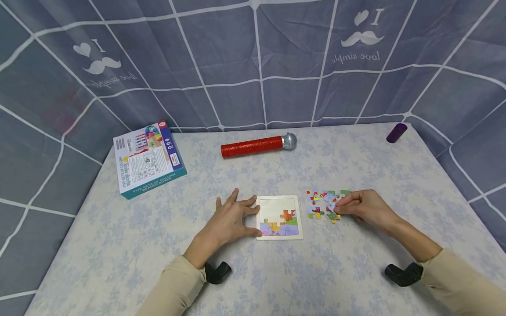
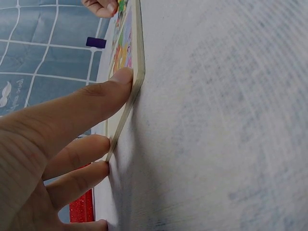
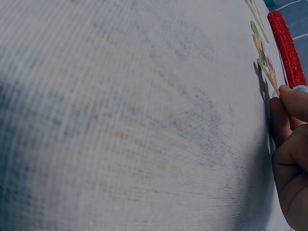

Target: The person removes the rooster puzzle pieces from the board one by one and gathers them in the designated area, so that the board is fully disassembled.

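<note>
A square puzzle tray (image 1: 276,203) with a pale wooden rim lies in front of me, several colourful pieces fitted along its bottom and right side. My left hand (image 1: 231,219) is at its left edge, fingers spread; in the left wrist view the thumb (image 2: 103,94) presses the corner and fingertips touch the side. To the right of the tray, my right hand (image 1: 367,208) pinches a thin puzzle piece (image 3: 269,77) between thumb and forefinger, over a cluster of loose puzzle pieces (image 1: 316,213). The fingers partly cover the held piece.
Behind the tray lies a red glittery microphone (image 1: 253,147) with a silver head. A boxed bead toy (image 1: 148,158) sits at the back left. A small dark purple cylinder (image 1: 396,132) is near the back right corner. A grey checked curtain (image 1: 229,57) hangs behind the table.
</note>
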`<state>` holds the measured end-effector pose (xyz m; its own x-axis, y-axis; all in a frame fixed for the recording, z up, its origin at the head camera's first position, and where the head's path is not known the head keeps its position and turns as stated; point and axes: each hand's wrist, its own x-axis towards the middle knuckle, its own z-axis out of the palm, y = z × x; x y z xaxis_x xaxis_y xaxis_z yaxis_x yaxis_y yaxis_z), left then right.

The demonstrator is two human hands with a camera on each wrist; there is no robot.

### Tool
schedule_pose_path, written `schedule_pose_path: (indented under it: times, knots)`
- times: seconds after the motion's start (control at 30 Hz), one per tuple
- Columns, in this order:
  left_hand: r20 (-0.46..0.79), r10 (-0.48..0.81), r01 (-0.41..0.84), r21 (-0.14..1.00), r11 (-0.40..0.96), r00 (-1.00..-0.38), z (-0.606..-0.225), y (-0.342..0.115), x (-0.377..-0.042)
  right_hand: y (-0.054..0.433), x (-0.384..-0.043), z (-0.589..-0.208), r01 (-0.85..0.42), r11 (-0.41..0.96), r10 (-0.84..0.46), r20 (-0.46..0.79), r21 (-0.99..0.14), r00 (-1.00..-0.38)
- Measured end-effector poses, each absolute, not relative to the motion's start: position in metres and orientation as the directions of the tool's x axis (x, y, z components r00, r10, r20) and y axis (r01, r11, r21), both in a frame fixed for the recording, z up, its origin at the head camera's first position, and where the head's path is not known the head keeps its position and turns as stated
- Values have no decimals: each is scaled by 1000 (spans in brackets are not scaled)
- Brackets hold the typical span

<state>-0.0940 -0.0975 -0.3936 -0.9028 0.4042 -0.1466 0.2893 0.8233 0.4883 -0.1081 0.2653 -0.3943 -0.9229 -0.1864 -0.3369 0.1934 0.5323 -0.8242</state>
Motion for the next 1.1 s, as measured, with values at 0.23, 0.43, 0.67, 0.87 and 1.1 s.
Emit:
schedule_pose_path:
  times: [0.23, 0.43, 0.67, 0.87, 1.1]
  knots:
    - [-146, 405, 287, 497, 819, -902, -393, -97, -93, 259, -108, -392, 104, 655, -175, -284, -748, -943]
    - [-134, 403, 288, 502, 815, -905, -392, -98, -93, 255, -110, -390, 27, 727, -175, -224, -686, -959]
    - [-129, 403, 291, 504, 814, -906, -392, -98, -94, 251, -109, -388, -24, 754, -190, -182, -656, -965]
    - [-132, 403, 287, 508, 812, -906, -392, -98, -93, 252, -110, -386, -53, 756, -217, -173, -653, -961]
    - [-132, 407, 292, 506, 812, -904, -393, -98, -93, 242, -115, -379, -69, 724, -253, -171, -687, -952]
